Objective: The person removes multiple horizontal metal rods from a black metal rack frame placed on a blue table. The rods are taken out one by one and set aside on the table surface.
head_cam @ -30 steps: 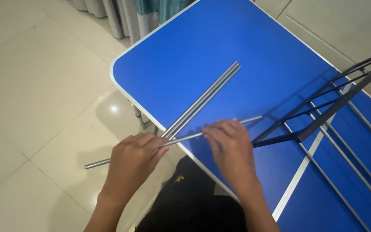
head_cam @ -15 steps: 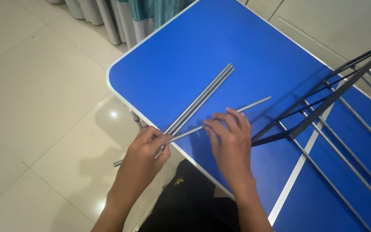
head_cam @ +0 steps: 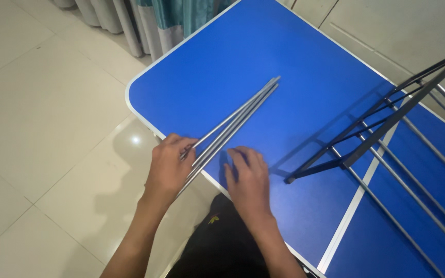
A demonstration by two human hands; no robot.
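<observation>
1. The left hand (head_cam: 168,167) gripped the near end of the metal rods (head_cam: 233,123), fingers curled round them at the counter's edge.
2. The rods (thin, grey, bunched side by side) lay slantwise on the blue counter (head_cam: 284,56), far ends near its middle, near ends jutting past the white rim over the floor (head_cam: 42,103).
3. The right hand (head_cam: 248,180) rested palm down on the counter just beside the rods, fingers loosely spread, holding nothing.
4. A dark metal rack (head_cam: 382,128) with silver bars stood to the right, well apart from both hands.
5. Curtain folds (head_cam: 145,20) hung beyond the counter's far corner.
</observation>
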